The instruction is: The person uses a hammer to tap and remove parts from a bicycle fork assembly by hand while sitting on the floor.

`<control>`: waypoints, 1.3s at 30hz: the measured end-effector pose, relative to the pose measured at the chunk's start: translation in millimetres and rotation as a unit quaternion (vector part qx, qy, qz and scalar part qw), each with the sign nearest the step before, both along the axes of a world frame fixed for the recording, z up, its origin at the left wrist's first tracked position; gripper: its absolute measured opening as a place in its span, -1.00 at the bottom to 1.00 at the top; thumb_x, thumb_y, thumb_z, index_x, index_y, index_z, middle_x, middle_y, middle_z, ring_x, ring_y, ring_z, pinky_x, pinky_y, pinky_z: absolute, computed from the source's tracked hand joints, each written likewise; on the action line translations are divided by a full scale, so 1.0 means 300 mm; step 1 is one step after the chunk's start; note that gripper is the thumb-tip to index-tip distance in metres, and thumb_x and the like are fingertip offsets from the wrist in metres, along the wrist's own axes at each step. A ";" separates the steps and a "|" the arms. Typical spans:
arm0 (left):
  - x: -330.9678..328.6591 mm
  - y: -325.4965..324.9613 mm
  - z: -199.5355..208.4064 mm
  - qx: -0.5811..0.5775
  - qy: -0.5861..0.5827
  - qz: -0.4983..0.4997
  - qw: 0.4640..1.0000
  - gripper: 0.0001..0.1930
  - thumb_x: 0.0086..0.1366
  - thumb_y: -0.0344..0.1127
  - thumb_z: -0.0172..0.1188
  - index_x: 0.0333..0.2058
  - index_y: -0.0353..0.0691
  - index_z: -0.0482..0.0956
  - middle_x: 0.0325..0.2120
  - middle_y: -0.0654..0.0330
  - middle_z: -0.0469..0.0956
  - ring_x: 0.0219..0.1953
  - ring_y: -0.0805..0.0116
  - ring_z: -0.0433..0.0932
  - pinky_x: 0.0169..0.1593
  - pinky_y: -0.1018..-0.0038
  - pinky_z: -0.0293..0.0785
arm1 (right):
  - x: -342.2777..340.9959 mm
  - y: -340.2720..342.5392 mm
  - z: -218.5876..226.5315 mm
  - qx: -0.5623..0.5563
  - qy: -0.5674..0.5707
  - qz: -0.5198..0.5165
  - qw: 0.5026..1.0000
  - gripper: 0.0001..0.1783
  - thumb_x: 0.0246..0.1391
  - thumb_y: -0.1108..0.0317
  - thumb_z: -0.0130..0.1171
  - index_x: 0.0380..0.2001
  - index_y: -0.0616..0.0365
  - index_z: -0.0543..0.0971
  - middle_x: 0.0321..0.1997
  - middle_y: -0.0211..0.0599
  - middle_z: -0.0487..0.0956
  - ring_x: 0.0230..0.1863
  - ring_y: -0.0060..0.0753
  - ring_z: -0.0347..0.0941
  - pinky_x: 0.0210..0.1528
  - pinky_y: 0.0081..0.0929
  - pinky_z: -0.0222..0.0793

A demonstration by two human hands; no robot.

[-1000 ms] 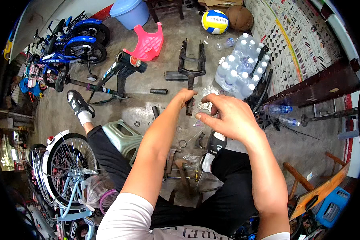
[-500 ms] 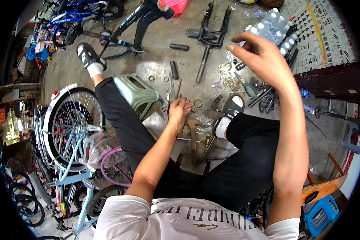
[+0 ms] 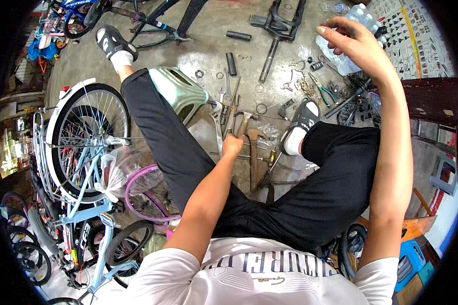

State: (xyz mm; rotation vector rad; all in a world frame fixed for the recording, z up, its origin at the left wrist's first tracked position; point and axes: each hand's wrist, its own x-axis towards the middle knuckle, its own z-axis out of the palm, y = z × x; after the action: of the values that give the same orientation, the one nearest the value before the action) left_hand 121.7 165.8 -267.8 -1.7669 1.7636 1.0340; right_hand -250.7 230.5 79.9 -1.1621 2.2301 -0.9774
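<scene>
Our left hand (image 3: pixel 232 146) closes among steel wrenches (image 3: pixel 224 109) on grimy concrete; our right hand (image 3: pixel 353 43) lifts, fingers curled loosely open.

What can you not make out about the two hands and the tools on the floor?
- Head view: left hand is seen from behind, so its grip on the tools is hidden.
- Right hand: whatever its fingers pinch is too small to tell.
- Bottles: cut off by the rim.
</scene>
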 end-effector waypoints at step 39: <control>0.020 -0.358 0.031 -0.307 0.022 -0.031 0.951 -0.23 0.15 -0.35 0.21 0.38 0.05 0.25 0.05 -0.16 0.43 0.09 -0.18 0.50 0.16 0.03 0.45 | -0.006 -0.193 -0.031 0.066 0.060 0.060 0.994 -0.47 0.14 -0.10 0.28 -0.15 0.20 0.68 -0.39 -0.16 0.64 -0.34 -0.31 0.55 -0.24 -0.35 0.43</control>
State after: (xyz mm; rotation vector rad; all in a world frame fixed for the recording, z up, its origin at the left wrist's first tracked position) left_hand 127.8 58.5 -258.5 -2.0170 2.3283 0.5201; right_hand -252.6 172.6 70.7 -1.3071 2.2492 -0.7192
